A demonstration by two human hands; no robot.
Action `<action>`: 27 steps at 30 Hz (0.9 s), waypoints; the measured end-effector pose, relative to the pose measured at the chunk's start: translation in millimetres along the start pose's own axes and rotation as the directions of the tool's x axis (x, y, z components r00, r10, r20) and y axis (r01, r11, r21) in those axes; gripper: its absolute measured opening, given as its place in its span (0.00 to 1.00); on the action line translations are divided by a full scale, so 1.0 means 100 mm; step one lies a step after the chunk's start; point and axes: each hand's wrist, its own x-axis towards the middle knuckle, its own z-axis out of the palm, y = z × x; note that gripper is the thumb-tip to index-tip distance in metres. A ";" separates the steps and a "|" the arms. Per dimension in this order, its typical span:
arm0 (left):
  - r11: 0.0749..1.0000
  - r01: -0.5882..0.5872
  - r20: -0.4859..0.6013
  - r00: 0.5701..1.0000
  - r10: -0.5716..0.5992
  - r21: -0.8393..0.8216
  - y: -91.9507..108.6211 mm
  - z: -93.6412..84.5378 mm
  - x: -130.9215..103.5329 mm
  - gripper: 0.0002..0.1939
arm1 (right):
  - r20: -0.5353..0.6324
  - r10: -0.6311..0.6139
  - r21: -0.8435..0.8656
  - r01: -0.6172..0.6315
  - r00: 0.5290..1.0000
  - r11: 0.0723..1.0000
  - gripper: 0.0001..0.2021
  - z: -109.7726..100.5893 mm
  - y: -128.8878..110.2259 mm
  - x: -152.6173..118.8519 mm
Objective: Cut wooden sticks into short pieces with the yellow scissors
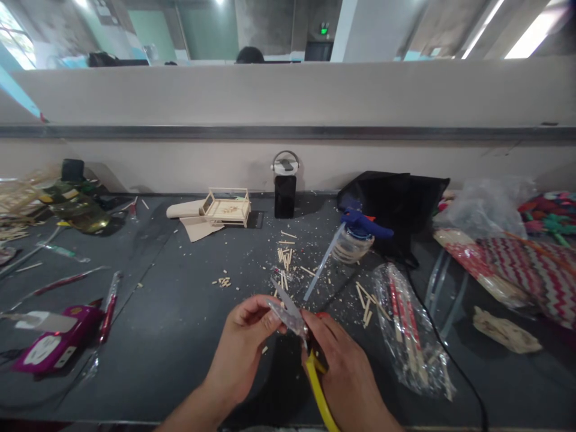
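My right hand (344,369) is wrapped round the yellow handles of a pair of scissors (317,387). The grey blades are spread apart and point up and to the left. My left hand (245,339) is closed in a pinch right beside the blades. What its fingertips hold is too small and too hidden to make out. Just beyond the blades lie several short wooden sticks (284,259), with small cut chips scattered round them. A little pile of cut wooden pieces (224,281) is to the left of them.
A small wooden stick model (227,210) stands at the back, left of a black phone (284,197). To the right are a blue-handled glue gun (366,223), a black bag (405,198) and plastic-wrapped sticks (411,330). A bottle (78,207) and a magenta box (60,342) are at left.
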 end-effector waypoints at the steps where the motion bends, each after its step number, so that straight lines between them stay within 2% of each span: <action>1: 1.000 -0.006 -0.007 1.000 0.006 0.011 0.00 0.00 0.00 0.06 | -0.001 0.000 -0.008 0.000 1.000 1.000 0.27 0.00 0.00 0.00; 6: 0.998 -0.028 -0.021 0.999 0.029 0.061 0.02 0.01 -0.03 0.05 | 0.031 0.019 0.018 -0.019 0.999 1.000 0.25 0.01 -0.01 0.01; 17: 0.999 -0.021 -0.029 0.999 0.022 0.046 0.00 0.04 -0.04 0.06 | -0.031 -0.019 0.077 0.022 0.999 0.997 0.24 0.07 -0.02 -0.03; 23: 0.997 -0.039 -0.039 0.998 0.041 0.065 -0.03 0.03 -0.04 0.06 | 0.024 -0.003 0.150 -0.001 1.000 0.989 0.23 0.05 0.01 -0.01; 27: 0.993 -0.055 -0.043 0.997 0.060 0.107 -0.06 0.02 -0.04 0.07 | 0.017 -0.006 0.182 0.003 1.000 0.983 0.24 0.04 0.03 -0.02</action>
